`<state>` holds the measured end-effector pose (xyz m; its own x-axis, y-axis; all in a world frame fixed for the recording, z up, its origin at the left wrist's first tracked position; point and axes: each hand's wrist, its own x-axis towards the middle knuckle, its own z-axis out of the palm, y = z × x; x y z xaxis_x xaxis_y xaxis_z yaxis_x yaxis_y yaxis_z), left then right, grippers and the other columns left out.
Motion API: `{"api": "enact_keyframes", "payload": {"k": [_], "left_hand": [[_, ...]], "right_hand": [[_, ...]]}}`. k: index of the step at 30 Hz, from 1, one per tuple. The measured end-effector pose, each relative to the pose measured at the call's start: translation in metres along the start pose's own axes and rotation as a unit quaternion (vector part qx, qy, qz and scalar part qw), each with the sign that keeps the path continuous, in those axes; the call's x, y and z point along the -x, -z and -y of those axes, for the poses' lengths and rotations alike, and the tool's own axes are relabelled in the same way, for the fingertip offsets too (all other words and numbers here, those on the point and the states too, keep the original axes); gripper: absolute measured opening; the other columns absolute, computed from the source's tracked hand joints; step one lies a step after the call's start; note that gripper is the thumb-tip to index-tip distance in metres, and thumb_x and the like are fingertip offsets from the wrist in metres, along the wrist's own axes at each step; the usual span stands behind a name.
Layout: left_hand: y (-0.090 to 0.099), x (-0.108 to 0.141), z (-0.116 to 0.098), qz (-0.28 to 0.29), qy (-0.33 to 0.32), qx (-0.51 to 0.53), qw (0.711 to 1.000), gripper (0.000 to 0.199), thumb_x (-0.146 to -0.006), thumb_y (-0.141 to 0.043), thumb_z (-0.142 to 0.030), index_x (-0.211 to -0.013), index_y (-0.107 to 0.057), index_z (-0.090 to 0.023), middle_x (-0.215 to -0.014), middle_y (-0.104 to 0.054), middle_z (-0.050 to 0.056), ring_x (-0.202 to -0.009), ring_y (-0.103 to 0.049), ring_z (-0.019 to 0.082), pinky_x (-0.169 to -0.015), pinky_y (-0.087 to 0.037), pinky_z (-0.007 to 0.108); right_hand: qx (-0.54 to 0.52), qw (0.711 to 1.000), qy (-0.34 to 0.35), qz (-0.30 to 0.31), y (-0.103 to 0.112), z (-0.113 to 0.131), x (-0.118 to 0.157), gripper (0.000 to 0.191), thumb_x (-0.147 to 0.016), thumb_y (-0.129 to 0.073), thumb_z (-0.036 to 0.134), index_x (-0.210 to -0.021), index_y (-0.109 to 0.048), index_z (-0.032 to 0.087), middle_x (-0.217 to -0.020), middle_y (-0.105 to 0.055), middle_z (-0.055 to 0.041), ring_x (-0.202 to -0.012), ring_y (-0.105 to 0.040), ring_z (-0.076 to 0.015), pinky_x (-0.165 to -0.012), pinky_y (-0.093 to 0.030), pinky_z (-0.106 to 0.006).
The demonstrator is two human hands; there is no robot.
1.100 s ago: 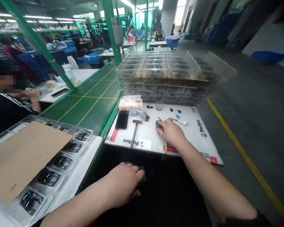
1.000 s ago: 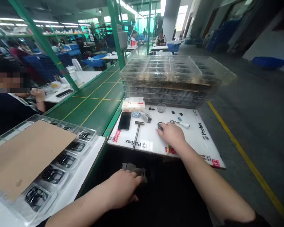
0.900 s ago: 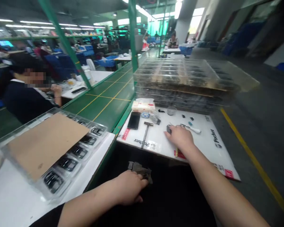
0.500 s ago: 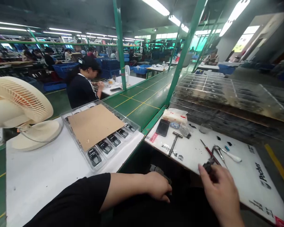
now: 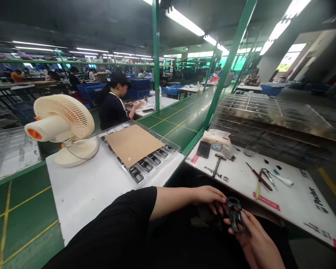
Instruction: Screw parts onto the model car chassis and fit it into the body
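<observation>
Black model car (image 5: pixel 234 213) is off the board, held above the lap, pinched in the curled fingers (image 5: pixel 239 232) of the right hand (image 5: pixel 254 243). The left hand (image 5: pixel 210 198), loosely open, sits just beside it, gripping nothing. Beyond lie a white work board (image 5: pixel 296 209) with tweezers (image 5: pixel 268 177) and a small hammer (image 5: pixel 218 163), a clear tray (image 5: pixel 170 147) of dark pieces, a desk fan (image 5: pixel 63 125) and a seated co-worker (image 5: pixel 112 108).
</observation>
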<state>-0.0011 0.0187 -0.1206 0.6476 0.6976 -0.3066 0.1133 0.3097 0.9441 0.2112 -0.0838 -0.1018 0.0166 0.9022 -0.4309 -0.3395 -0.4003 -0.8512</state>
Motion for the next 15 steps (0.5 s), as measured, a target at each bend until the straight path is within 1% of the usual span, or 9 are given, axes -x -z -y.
{"api": "enact_keyframes", "payload": {"k": [2, 5, 7, 9, 10, 11, 13, 14, 15], "left_hand": [[-0.002, 0.0, 0.001, 0.009, 0.001, 0.067, 0.998, 0.024, -0.093, -0.076, -0.04, -0.105, -0.076, -0.019, -0.1, -0.079, 0.011, -0.089, -0.08, 0.025, -0.078, -0.067, 0.04], [-0.007, 0.0, 0.007, -0.007, 0.001, 0.138, 0.99, 0.032, -0.083, -0.085, -0.04, -0.107, -0.078, -0.019, -0.103, -0.078, 0.01, -0.094, -0.078, 0.025, -0.075, -0.067, 0.037], [-0.011, 0.0, 0.012, -0.027, 0.0, 0.17, 0.985, 0.036, -0.081, -0.09, -0.041, -0.11, -0.081, -0.02, -0.103, -0.077, 0.008, -0.094, -0.075, 0.023, -0.074, -0.065, 0.033], [-0.015, 0.0, 0.016, -0.048, 0.002, 0.194, 0.98, 0.038, -0.083, -0.094, -0.044, -0.112, -0.083, -0.021, -0.099, -0.075, 0.006, -0.092, -0.071, 0.021, -0.073, -0.063, 0.031], [-0.017, 0.001, 0.017, -0.059, 0.003, 0.206, 0.977, 0.039, -0.085, -0.095, -0.046, -0.112, -0.084, -0.021, -0.097, -0.074, 0.005, -0.09, -0.07, 0.02, -0.073, -0.063, 0.03], [-0.019, 0.002, 0.017, -0.07, 0.003, 0.217, 0.974, 0.039, -0.087, -0.095, -0.047, -0.113, -0.084, -0.021, -0.095, -0.073, 0.004, -0.089, -0.069, 0.019, -0.073, -0.062, 0.03], [-0.023, 0.008, 0.016, -0.088, 0.0, 0.239, 0.967, 0.042, -0.089, -0.096, -0.05, -0.117, -0.084, -0.021, -0.101, -0.076, 0.005, -0.091, -0.071, 0.019, -0.075, -0.062, 0.029], [-0.026, 0.012, 0.014, -0.097, -0.002, 0.249, 0.964, 0.046, -0.089, -0.098, -0.052, -0.12, -0.083, -0.021, -0.105, -0.078, 0.006, -0.093, -0.074, 0.02, -0.077, -0.062, 0.03], [-0.028, 0.017, 0.011, -0.106, -0.006, 0.26, 0.96, 0.051, -0.089, -0.099, -0.055, -0.124, -0.082, -0.021, -0.108, -0.079, 0.008, -0.095, -0.076, 0.021, -0.078, -0.063, 0.031]], "right_hand": [[-0.019, 1.0, -0.006, 0.001, 0.002, -0.002, -0.002, 0.083, -0.067, -0.115, 0.06, -0.131, -0.081, 0.022, -0.12, -0.086, -0.0099, -0.094, -0.084, -0.0291, -0.067, -0.072, -0.032], [-0.017, 1.0, -0.008, 0.009, 0.002, -0.003, -0.008, 0.082, -0.068, -0.115, 0.059, -0.133, -0.082, 0.022, -0.117, -0.086, -0.0088, -0.09, -0.081, -0.0271, -0.065, -0.071, -0.031], [0.005, 1.0, -0.004, 0.01, -0.001, -0.003, -0.015, 0.084, -0.071, -0.112, 0.063, -0.138, -0.081, 0.023, -0.111, -0.085, -0.0073, -0.082, -0.078, -0.0236, -0.058, -0.066, -0.028], [0.04, 0.999, 0.002, 0.0, -0.003, -0.005, -0.024, 0.087, -0.074, -0.108, 0.069, -0.143, -0.08, 0.024, -0.107, -0.085, -0.0064, -0.076, -0.074, -0.0206, -0.053, -0.06, -0.025], [0.057, 0.998, 0.003, -0.005, -0.004, -0.007, -0.029, 0.088, -0.075, -0.106, 0.071, -0.145, -0.08, 0.025, -0.11, -0.085, -0.007, -0.079, -0.076, -0.0211, -0.055, -0.06, -0.024], [0.072, 0.997, 0.003, -0.008, -0.004, -0.008, -0.033, 0.088, -0.077, -0.104, 0.074, -0.146, -0.079, 0.026, -0.116, -0.086, -0.0082, -0.086, -0.079, -0.0231, -0.058, -0.062, -0.025], [0.102, 0.995, 0.01, -0.01, -0.006, -0.009, -0.039, 0.085, -0.08, -0.1, 0.078, -0.146, -0.08, 0.028, -0.134, -0.086, -0.0102, -0.106, -0.083, -0.0295, -0.07, -0.069, -0.029], [0.122, 0.992, 0.023, -0.008, -0.007, -0.008, -0.04, 0.082, -0.083, -0.096, 0.08, -0.145, -0.081, 0.029, -0.139, -0.084, -0.0106, -0.111, -0.083, -0.0314, -0.073, -0.07, -0.031], [0.149, 0.988, 0.04, 0.001, -0.009, -0.005, -0.039, 0.077, -0.089, -0.092, 0.081, -0.145, -0.082, 0.029, -0.141, -0.084, -0.0109, -0.11, -0.083, -0.0316, -0.075, -0.071, -0.034]]}}
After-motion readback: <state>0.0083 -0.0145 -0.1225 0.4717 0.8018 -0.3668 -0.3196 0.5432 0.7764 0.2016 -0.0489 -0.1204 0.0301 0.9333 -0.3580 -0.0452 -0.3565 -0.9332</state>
